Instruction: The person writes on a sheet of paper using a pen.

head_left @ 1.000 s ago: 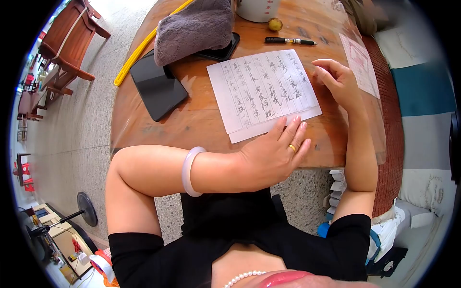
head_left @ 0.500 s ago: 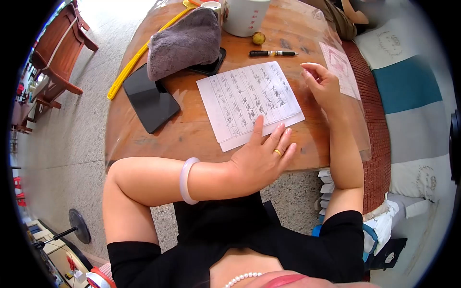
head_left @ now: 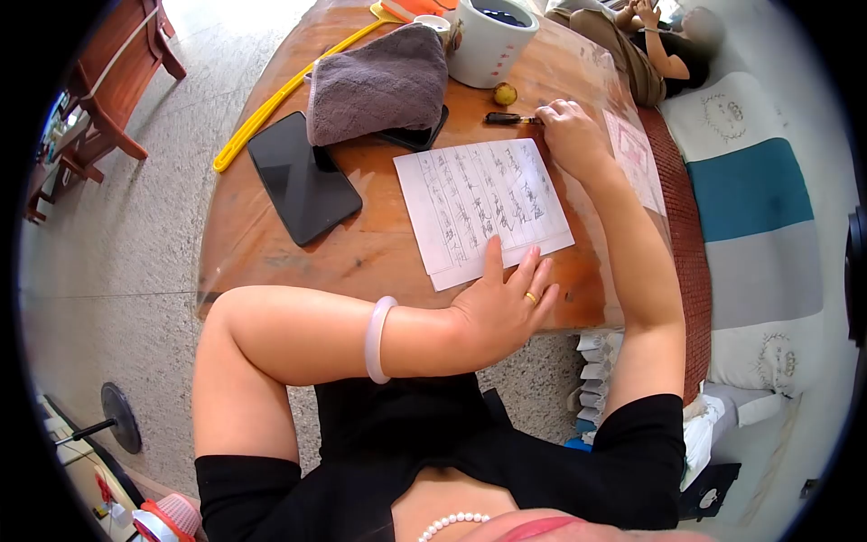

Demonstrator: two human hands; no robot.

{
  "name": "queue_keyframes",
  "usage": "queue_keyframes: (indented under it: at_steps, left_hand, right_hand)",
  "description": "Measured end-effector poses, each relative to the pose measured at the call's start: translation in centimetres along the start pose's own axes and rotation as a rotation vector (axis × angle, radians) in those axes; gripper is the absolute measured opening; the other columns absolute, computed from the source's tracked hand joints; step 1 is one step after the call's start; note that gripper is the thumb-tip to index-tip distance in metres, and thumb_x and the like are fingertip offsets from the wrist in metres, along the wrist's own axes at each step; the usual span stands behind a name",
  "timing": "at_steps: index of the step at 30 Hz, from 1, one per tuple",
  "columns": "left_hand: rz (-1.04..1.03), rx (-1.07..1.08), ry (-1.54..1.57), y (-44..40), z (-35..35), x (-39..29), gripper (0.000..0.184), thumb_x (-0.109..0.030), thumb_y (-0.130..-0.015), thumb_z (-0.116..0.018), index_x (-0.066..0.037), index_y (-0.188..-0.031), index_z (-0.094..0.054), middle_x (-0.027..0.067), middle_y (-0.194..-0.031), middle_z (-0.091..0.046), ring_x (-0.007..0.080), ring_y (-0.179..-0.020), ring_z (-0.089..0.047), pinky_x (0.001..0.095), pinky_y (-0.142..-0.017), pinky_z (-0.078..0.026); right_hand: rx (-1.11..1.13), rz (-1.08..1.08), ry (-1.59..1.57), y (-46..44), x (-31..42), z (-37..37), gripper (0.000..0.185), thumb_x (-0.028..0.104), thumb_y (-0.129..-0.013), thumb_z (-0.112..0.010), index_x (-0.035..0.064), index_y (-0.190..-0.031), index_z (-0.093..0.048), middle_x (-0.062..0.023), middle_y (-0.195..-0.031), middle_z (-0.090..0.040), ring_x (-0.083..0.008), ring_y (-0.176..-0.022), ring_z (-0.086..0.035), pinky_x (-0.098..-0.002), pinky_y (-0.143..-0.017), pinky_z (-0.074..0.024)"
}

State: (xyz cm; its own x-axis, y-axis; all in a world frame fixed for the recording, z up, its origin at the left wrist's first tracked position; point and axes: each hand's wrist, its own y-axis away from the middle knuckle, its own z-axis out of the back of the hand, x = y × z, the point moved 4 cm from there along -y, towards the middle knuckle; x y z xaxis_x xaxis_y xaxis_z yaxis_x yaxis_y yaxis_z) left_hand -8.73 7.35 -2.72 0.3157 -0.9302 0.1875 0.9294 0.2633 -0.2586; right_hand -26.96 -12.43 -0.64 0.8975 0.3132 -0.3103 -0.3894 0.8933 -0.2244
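Since the earlier frame, the right hand [head_left: 574, 135] has moved from beside the paper [head_left: 483, 194] up to the pen [head_left: 506, 118], and its curled fingers now cover one end; whether they have closed round it cannot be told. The left hand [head_left: 506, 312] has stayed at the paper's lower edge, unclenched, fingers spread, the index over the sheet, gripping nothing. The step in hand looks like taking hold of the pen. Lifting it would call for a firm pinch, with the left hand steadying the handwritten sheet. The pen lies on the wooden surface [head_left: 244, 244] just beyond the paper, near a small round fruit [head_left: 505, 94] and a large cup [head_left: 492, 45]. Left of the paper are a phone [head_left: 305, 185] and a grey cloth [head_left: 379, 81], partly over another dark device [head_left: 423, 137].
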Motion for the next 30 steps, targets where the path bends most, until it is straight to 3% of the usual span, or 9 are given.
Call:
queue_keyframes:
  at_steps: [4,7,8,11,15,19,23,28,30]
  left_hand:
    - [-0.009,0.016,-0.004,0.0,-0.1,0.0,0.052,-0.026,-0.094,-0.045,-0.003,-0.141,-0.047,0.0226,-0.146,-0.045,0.0377,-0.134,-0.045,0.0707,-0.092,-0.037]
    - [-0.003,0.032,-0.008,-0.1,-0.3,-0.1,0.052,-0.026,-0.095,-0.044,-0.003,-0.142,-0.046,0.0224,-0.147,-0.044,0.0378,-0.135,-0.044,0.0716,-0.093,-0.036]
    - [0.003,0.032,-0.007,-0.1,-0.4,-0.1,0.052,-0.026,-0.095,-0.044,-0.004,-0.142,-0.045,0.0223,-0.147,-0.044,0.0377,-0.135,-0.044,0.0720,-0.094,-0.035]
    - [0.005,0.035,0.007,-0.2,-0.4,-0.3,0.052,-0.026,-0.095,-0.044,-0.004,-0.142,-0.045,0.0220,-0.147,-0.043,0.0374,-0.135,-0.044,0.0726,-0.094,-0.034]
    - [-0.002,0.043,0.014,-0.1,-0.3,-0.1,0.052,-0.027,-0.095,-0.043,-0.005,-0.143,-0.045,0.0219,-0.147,-0.043,0.0373,-0.135,-0.044,0.0731,-0.093,-0.034]
    - [0.008,0.027,0.016,0.1,-0.3,0.0,0.052,-0.028,-0.095,-0.044,-0.005,-0.142,-0.046,0.0221,-0.146,-0.045,0.0380,-0.134,-0.044,0.0727,-0.094,-0.034]
    - [0.018,0.008,0.035,0.0,-0.1,0.0,0.051,-0.029,-0.094,-0.045,-0.006,-0.139,-0.049,0.0218,-0.143,-0.048,0.0382,-0.132,-0.047,0.0723,-0.094,-0.036]
    - [0.035,-0.022,0.037,-0.1,-0.2,-0.1,0.050,-0.031,-0.093,-0.044,-0.007,-0.137,-0.052,0.0217,-0.140,-0.050,0.0389,-0.129,-0.048,0.0730,-0.093,-0.036]
    - [0.034,-0.016,0.034,-0.1,-0.2,-0.1,0.050,-0.031,-0.093,-0.044,-0.008,-0.137,-0.052,0.0218,-0.140,-0.051,0.0394,-0.129,-0.048,0.0732,-0.093,-0.036]
  right_hand:
    - [-0.318,-0.007,-0.061,1.3,-0.9,2.5,0.025,0.005,-0.085,-0.059,0.0043,-0.110,-0.062,-0.0140,-0.105,-0.064,-0.0281,-0.096,-0.063,-0.0375,-0.081,-0.0517]
    - [-0.593,-0.363,-0.463,3.5,-1.0,5.5,0.026,0.001,-0.082,-0.063,0.0042,-0.108,-0.062,-0.0109,-0.092,-0.064,-0.0225,-0.080,-0.065,-0.0341,-0.068,-0.0508]
    - [-0.622,-0.436,-0.728,4.0,-1.1,5.6,0.019,0.002,-0.087,-0.064,0.0024,-0.106,-0.061,-0.0069,-0.082,-0.063,-0.0156,-0.070,-0.064,-0.0288,-0.064,-0.0526]
    - [-0.656,-0.484,-1.565,5.0,1.2,4.9,0.014,0.006,-0.091,-0.064,0.0001,-0.104,-0.061,-0.0043,-0.081,-0.063,-0.0122,-0.073,-0.064,-0.0274,-0.068,-0.0558]
    - [-0.493,-0.328,-1.400,6.6,4.0,5.7,0.011,0.008,-0.094,-0.063,-0.0006,-0.097,-0.057,-0.0031,-0.077,-0.059,-0.0110,-0.068,-0.062,-0.0270,-0.069,-0.0575]
    - [-0.273,-0.209,-1.589,6.5,5.5,4.9,0.008,0.006,-0.095,-0.060,-0.0006,-0.096,-0.055,-0.0040,-0.076,-0.058,-0.0096,-0.068,-0.058,-0.0294,-0.067,-0.0577]
    - [-0.250,-0.241,-1.531,6.2,6.8,5.0,0.018,0.009,-0.097,-0.050,-0.0051,-0.104,-0.059,-0.0091,-0.077,-0.061,-0.0134,-0.068,-0.060,-0.0293,-0.065,-0.0519]
    - [-0.267,-0.248,-1.340,5.7,7.5,4.7,0.021,0.010,-0.096,-0.053,-0.0044,-0.087,-0.065,-0.0051,-0.074,-0.063,-0.0070,-0.066,-0.059,-0.0212,-0.059,-0.0461]
    - [-0.238,-0.180,-1.254,5.6,7.8,4.8,0.019,0.009,-0.096,-0.053,-0.0036,-0.088,-0.065,-0.0045,-0.075,-0.064,-0.0064,-0.066,-0.058,-0.0204,-0.058,-0.0450]
